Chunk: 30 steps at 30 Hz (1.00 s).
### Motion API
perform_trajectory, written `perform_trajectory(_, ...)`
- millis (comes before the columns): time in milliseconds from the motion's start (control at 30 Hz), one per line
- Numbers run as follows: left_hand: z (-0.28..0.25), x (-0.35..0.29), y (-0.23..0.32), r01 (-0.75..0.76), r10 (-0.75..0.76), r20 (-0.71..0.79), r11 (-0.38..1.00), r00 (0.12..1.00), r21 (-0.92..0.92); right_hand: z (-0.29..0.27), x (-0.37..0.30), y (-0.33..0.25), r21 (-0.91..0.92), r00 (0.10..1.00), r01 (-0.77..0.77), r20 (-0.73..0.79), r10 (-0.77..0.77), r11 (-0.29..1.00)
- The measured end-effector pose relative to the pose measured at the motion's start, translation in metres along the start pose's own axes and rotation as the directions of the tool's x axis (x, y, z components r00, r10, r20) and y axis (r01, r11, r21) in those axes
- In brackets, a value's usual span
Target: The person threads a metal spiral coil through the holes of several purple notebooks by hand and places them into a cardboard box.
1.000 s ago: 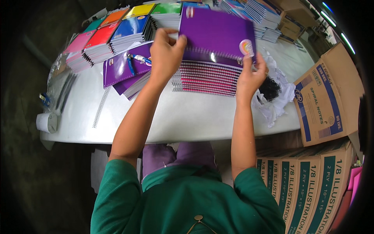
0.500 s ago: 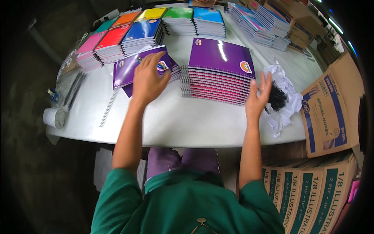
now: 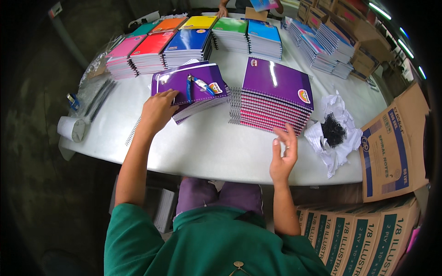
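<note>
My left hand (image 3: 159, 109) grips the near left corner of the top purple notebook (image 3: 177, 85) on the lower, untidy pile, fingers over the cover and thumb at the front edge. Across that cover lies a pair of blue-handled pliers (image 3: 189, 88), handles spread. To the right stands a taller stack of purple notebooks (image 3: 276, 78), with wire coils (image 3: 235, 106) sticking out at its left side. My right hand (image 3: 284, 158) hovers just before this stack's near right corner, open, fingers apart and nothing in them. A loose wire coil (image 3: 133, 131) lies partly hidden behind my left wrist.
Stacks of coloured notebooks (image 3: 186, 41) line the back. Crumpled white paper (image 3: 327, 154) with black coil pieces (image 3: 332, 131) lies right, near an open carton (image 3: 391, 142). At left are a white roll (image 3: 71, 129) and black coils (image 3: 101, 99). Another person's hand (image 3: 223, 11) shows at the far edge.
My left hand has moved off the pliers, down and left to the notebook's corner. My right hand has drawn back toward me and left, away from the tall stack's side. The view has shifted slightly.
</note>
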<state>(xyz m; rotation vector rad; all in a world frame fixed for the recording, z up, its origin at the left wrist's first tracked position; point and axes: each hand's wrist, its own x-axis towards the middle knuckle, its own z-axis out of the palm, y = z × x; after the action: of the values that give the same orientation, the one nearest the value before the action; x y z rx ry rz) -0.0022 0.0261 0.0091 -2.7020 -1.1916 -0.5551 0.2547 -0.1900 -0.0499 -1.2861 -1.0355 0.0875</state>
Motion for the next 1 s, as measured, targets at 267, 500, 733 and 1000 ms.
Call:
perform_trajectory(267, -0.062, 0.029, -0.024, -0.033, 0.007, -0.360, 0.997, 0.933, -0.066, 0.010, -0.030, 0.032, 0.027, 0.949, -0.245, 0.212, 0.234, 0.969)
perform_trajectory(500, -0.115, -0.026, 0.022, -0.266, 0.183, -0.386, 0.948, 0.904, -0.174, 0.009, -0.023, -0.012, 0.219, 0.960, -0.240, 0.198, 0.198, 0.946)
perform_trajectory(733, -0.061, -0.078, 0.076, -0.333, 0.123, -0.361, 0.719, 0.925, -0.610, 0.011, -0.015, -0.037, 0.450, 0.895, -0.191, 0.446, -0.034, 0.872)
perform_trajectory(1000, 0.056, -0.086, 0.088, 0.274, -0.403, 0.299, -0.120, 0.865, -0.954, 0.030, -0.019, 0.009, 0.202, 0.870, -0.354, 0.429, 0.243, 0.913)
